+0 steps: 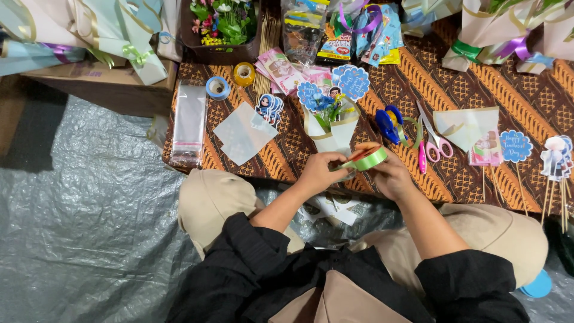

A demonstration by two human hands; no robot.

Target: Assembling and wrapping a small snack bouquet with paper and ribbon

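At the frame's centre, the left hand (320,170) and right hand (391,176) both pinch a light green ribbon roll (369,158) over the patterned table (454,90) edge. Just above stands a small wrapped bouquet (330,122); pink scissors (435,143) lie to the right.

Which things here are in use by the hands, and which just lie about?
In use:
left hand
right hand
green ribbon roll
small wrapped bouquet

Lying about:
pink scissors
blue tape roll
yellow tape roll
clear plastic sleeves
blue ribbon spool
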